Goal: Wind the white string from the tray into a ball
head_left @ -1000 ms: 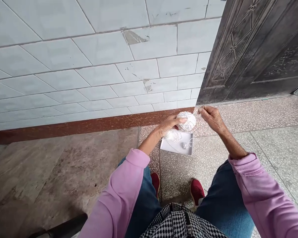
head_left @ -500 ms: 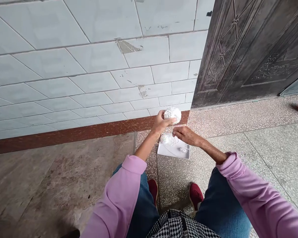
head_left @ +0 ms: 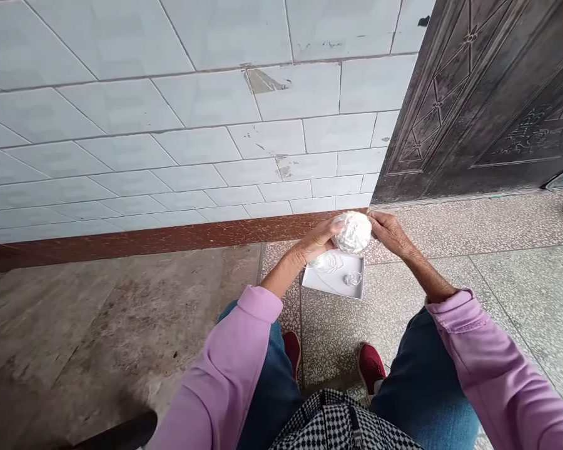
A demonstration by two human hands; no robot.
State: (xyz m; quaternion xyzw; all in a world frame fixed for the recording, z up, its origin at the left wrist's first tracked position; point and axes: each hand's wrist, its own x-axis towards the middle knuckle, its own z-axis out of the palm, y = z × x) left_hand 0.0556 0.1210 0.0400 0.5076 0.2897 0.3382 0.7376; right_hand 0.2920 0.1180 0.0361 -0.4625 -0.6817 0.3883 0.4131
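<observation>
A ball of white yarn [head_left: 355,232] is gripped in my left hand [head_left: 319,240], its thumb and fingers around the ball's left side. Close to the ball's right edge, my right hand [head_left: 388,232] is closed in a pinch; whatever lies between its fingertips is too small to make out. Below both hands, a shallow white box lid [head_left: 331,287] rests on the floor. Loose loops of white strand [head_left: 327,262] lie in it, partly hidden behind my left hand, along with a small clear-and-white bundle [head_left: 353,279].
Ahead stands a white tiled wall [head_left: 187,150] with a red-brown skirting [head_left: 192,236]. A dark carved door [head_left: 478,125] is at the right. My red shoes [head_left: 370,367] stand on the speckled floor. A dark rounded object [head_left: 122,432] shows at bottom left.
My left hand has turned and shifted right with the yarn ball. My right hand has risen from below the ball to its right side. The view has shifted slightly.
</observation>
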